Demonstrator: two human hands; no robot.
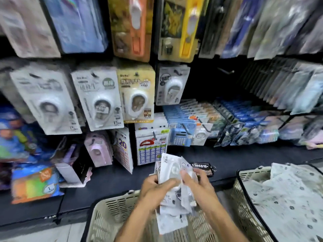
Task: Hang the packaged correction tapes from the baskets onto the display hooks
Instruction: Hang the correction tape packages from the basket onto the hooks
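Note:
Both hands hold a bunch of white packaged correction tapes [170,169] above a beige slotted basket [111,212]. My left hand [153,187] grips the bunch from the left, and my right hand [195,184] pinches the front packs from the right. More packs from the bunch hang down into the basket [170,222]. White correction tape packs hang on display hooks above: one row [97,98], a yellow pack [136,93] and a grey-white pack [172,84]. A bare hook [225,71] sticks out to the right of that pack.
A second beige basket [244,173] at right holds a white patterned sheet. A dark shelf ledge [108,180] runs in front of the display, with a black numbered tag [202,167] on it. Calculators, stickers and blue packs fill the lower hooks; colourful packs sit at left.

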